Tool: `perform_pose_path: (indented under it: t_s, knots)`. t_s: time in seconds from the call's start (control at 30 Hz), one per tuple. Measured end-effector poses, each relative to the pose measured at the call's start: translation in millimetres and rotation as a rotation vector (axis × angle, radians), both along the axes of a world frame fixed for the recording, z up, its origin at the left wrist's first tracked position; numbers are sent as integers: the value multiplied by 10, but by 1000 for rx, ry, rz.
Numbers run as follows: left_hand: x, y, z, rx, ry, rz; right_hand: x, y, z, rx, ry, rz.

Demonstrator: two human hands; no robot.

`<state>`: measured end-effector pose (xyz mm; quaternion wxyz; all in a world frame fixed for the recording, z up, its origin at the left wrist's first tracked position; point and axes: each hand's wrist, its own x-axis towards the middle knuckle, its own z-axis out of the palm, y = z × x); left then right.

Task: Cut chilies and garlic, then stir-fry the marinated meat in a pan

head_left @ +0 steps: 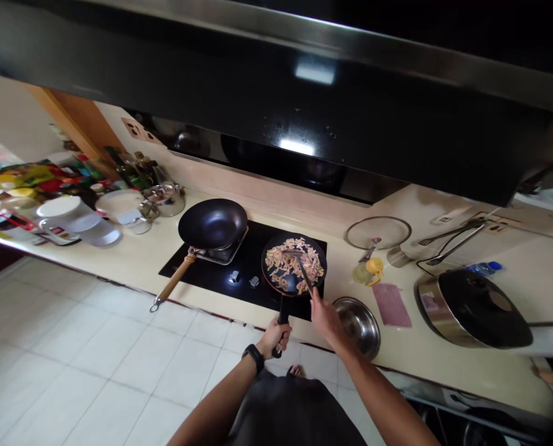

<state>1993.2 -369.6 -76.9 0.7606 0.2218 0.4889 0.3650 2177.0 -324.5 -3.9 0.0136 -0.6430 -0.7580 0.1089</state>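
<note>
Black wok (212,223) sits on the hob (183,266) at left. Beside it, the left hand (274,339) grips the handle (282,321) of a pan (263,272) of sliced food (295,266), while the right hand (326,321) grips a spatula (305,277) reaching into it, near a steel bowl (358,327).

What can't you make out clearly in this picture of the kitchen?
Head view:
- Pale strips in the frying pan: too small to identify.
- Spatula grip: hidden by the right hand.
- Bottles at the counter's back: labels too small to read.
- Packets at left: blurred, cut off by the edge.
- Dark cookware below the counter: cut off by the bottom edge.
</note>
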Motion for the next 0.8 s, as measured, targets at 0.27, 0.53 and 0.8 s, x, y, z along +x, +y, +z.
perform_pose_path:
  t_s: [0.27, 0.53, 0.8]
  knots:
    - [21, 8, -58, -31, 16, 23, 211, -214, -81, -46, -144, 74]
    - [22, 11, -65, -28, -6, 18, -198, 384, 132, -7, -57, -29]
    - [42, 2, -105, -10, -24, 35, 212, 14, 66, -11, -153, 36]
